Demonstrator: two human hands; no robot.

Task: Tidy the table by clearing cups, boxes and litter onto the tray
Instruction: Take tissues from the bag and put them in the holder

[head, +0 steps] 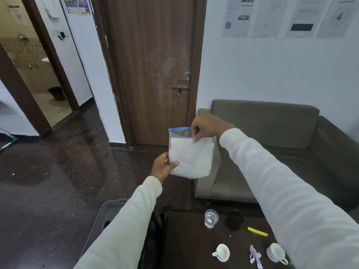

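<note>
Nearest the camera, on the dark desk (184, 239), stood two white cups (221, 252), one toward the middle and the other partly behind the right sleeve, with scraps of white paper litter (254, 256) between them. A little farther back sat a clear glass (211, 218), a black cup (234, 219) and a yellow strip (257, 231). A grey bin-like container (108, 212) stood just left of the desk; no tray could be made out. Above and beyond all this, both hands held a zip bag (191, 154) of white material up in the air, in front of the sofa (272, 123) and brown door (151, 55). The left hand (162, 167) pinched the bag's lower left corner, thumb on the front face. The right hand (207, 127) had its fingers (197, 137) curled down onto the top right edge near the blue seal. The step seemed to be handling the bag before clearing it; it would go best by keeping the lower pinch firm, running the upper fingers along the seal to check it was closed, then lowering it level so nothing spilled.
</note>
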